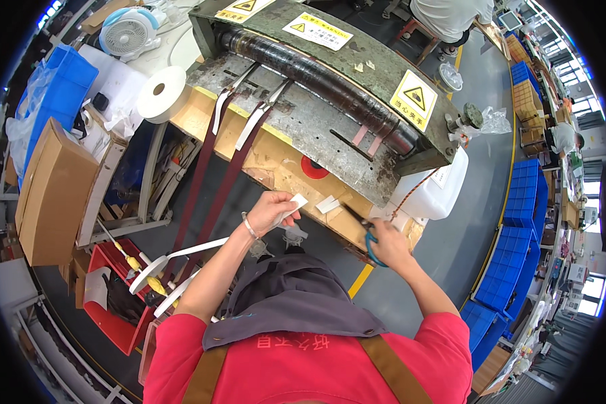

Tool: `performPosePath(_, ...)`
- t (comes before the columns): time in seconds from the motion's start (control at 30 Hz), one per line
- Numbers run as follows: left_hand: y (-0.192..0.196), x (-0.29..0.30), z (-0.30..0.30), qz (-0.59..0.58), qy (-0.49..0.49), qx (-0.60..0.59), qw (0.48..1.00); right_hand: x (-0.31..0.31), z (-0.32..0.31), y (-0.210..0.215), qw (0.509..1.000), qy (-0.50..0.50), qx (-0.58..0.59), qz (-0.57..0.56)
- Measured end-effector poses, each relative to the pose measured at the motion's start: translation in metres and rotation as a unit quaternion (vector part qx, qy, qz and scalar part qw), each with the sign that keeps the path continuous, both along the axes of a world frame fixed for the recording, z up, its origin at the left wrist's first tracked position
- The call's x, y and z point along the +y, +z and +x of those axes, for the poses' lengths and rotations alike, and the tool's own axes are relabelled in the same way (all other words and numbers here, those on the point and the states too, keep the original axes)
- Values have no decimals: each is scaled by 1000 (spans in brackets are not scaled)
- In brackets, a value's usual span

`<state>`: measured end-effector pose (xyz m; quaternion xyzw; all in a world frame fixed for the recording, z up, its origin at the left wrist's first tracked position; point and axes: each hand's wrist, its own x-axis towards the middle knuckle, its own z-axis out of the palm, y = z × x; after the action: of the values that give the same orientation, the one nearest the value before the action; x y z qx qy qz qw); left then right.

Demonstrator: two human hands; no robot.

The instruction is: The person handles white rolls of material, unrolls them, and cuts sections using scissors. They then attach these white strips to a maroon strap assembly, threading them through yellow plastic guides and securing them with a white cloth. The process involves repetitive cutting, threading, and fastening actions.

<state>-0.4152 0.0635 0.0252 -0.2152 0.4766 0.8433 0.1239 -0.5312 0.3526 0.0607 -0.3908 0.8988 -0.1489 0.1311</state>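
Note:
My left hand [273,211] is closed, pinching a white strip [300,200] near its cut end. Behind that hand the white band trails down toward the lower left, past a flat white ring [148,274]. In my right hand [390,244] are scissors [369,246] with teal handles, their dark blades pointing up and left over the yellowish wooden ledge [276,165]. Small white pieces [328,204] lie on that ledge between my two hands. The blades are apart from the strip.
Ahead stands a green machine [377,67] with a dark roller [303,71] and warning labels. Two maroon straps [205,161] with white ends hang from its metal plate. A white roll [161,94] sits left, a white jug [431,188] right. Blue crates [508,266] line the aisle.

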Motion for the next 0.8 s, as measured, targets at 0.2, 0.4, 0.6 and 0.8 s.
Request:
performPosePath(0.2, 40, -30, 33, -34, 131, 79, 988, 38, -18, -2, 995, -69, 56, 46)
performPosePath(0.4, 54, -49, 49, -40, 214, 93, 972, 25, -14, 10, 990, -96, 69, 72)
performPosePath(0.6, 56, -54, 56, -29, 232, 91, 968, -30, 15, 16, 994, 18, 102, -16)
performPosePath(0.8, 57, -56, 61, -27, 238, 80, 968, -103, 3, -12, 991, 109, 46, -55)
